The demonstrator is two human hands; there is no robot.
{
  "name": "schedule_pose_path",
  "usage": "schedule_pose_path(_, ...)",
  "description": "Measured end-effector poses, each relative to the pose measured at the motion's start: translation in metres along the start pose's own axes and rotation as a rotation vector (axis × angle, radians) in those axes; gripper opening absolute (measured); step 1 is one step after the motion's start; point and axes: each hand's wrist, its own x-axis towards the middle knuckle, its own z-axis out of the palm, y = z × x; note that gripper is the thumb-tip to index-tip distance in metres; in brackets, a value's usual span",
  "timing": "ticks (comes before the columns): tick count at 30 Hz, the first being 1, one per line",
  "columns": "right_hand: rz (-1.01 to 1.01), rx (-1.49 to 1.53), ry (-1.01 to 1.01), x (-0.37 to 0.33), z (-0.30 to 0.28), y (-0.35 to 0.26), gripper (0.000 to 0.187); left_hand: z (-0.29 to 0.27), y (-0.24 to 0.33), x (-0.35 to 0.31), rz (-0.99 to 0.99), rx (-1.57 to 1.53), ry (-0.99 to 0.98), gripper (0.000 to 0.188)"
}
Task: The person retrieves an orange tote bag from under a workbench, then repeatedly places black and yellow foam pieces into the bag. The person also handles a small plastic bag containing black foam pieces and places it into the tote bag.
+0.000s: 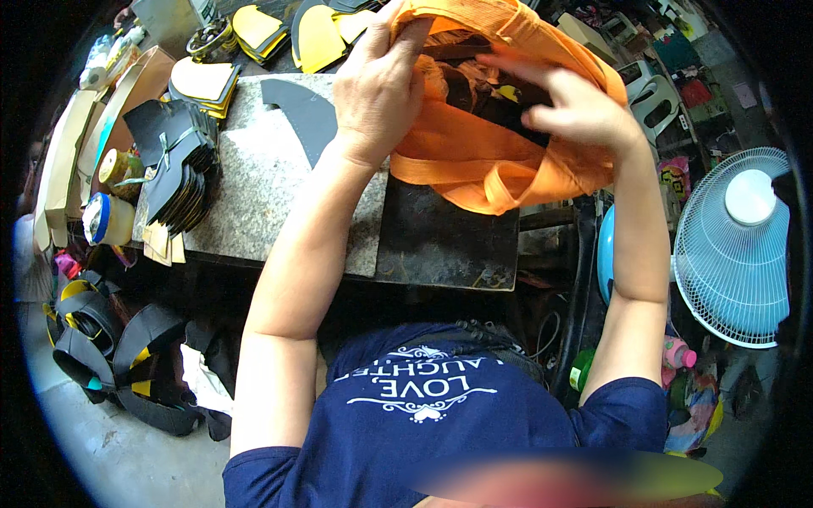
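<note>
Opening up a soft orange fabric tote bag [500,127] with loop handles, by the look of it, and going through what sits inside. Left hand [381,80] clenched on the near rim of the bag mouth, fingers curled over the cloth edge and pulling it wide. Right hand [576,106] pinching the opposite rim, fingertips dipped just inside the opening; whether anything beyond cloth is caught in that pinch cannot be told. Between the two grips, dark flat pieces [491,93] showing in the mouth, with a spot of yellow among them. Next, probably: keeping the left-hand hold firm so the mouth stays wide, and freeing the right hand to go deeper without the limp cloth folding shut.

Bag slumped and creased, bright orange, handles drooping below the grips toward the body, resting partly on a dark metal plate [449,241] under the right-hand side and against a speckled grey stone slab [254,186] under the left wrist. Beyond the left grip, stacks of black cut shoe pieces [182,165] tied with ribbon, and yellow-faced sole shapes [318,38]. Well off from the right grip, a pale blue table fan [732,245].
</note>
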Motion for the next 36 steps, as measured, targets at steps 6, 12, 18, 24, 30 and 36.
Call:
schedule_pose_path(6,0.141,-0.408,0.066,0.096,0.03,0.013,0.049,0.013,-0.01,-0.01,-0.001,0.011,-0.059,0.04)
schedule_pose_path(12,0.113,-0.474,0.033,0.091,0.043,0.037,0.043,0.022,-0.015,-0.016,-0.059,0.151,-0.09,0.068)
schedule_pose_path(18,0.221,-0.104,0.054,0.071,-0.001,0.045,0.032,0.019,-0.004,-0.019,0.074,0.34,0.057,0.056)
schedule_pose_path(24,-0.125,0.38,0.17,0.095,0.034,0.056,0.031,0.019,0.005,-0.02,0.464,-0.032,0.035,0.042)
schedule_pose_path(30,-0.166,-0.253,0.156,0.045,0.003,0.081,0.035,0.029,0.001,-0.023,0.198,0.047,-0.213,0.046)
schedule_pose_path(36,0.225,-0.172,-0.034,-0.011,-0.002,0.047,0.043,0.026,-0.001,-0.023,0.103,0.113,-0.378,0.039)
